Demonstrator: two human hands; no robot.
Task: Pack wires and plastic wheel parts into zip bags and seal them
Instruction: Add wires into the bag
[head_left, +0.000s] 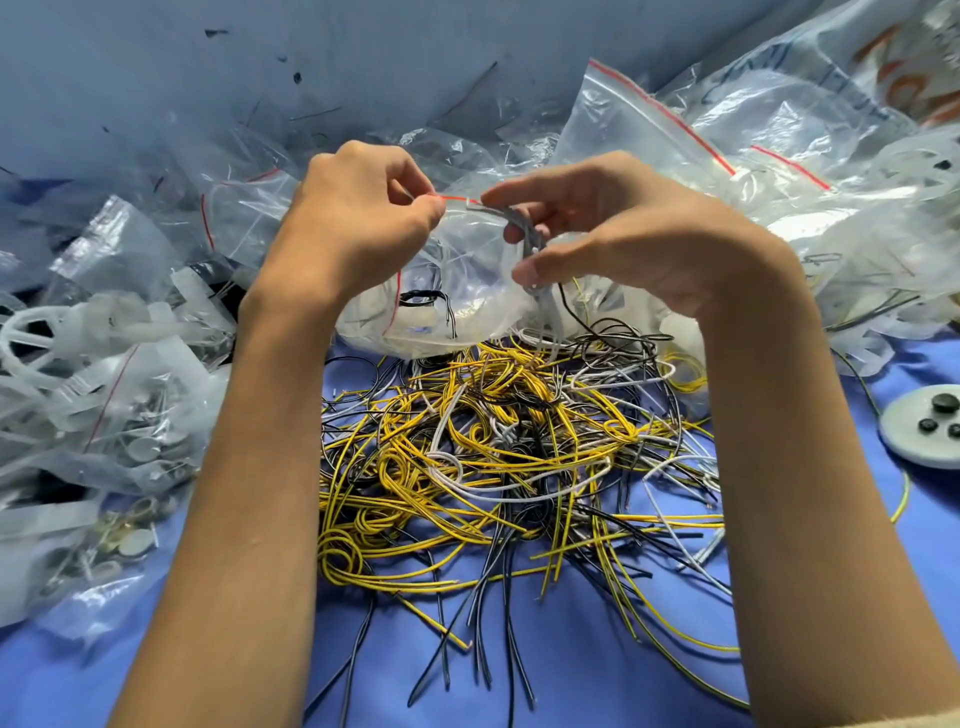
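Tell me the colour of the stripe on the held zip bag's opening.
The stripe is red; the head view shows it best.

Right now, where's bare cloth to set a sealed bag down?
Blue cloth at near left, below the bag heap; a strip near right between the right forearm and grey disc. Crowded: wire pile centre, bags left and behind.

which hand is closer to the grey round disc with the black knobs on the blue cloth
Right. The right hand, holding grey wires, is up-left of the grey round disc; the left hand, pinching the clear zip bag, lies farther left.
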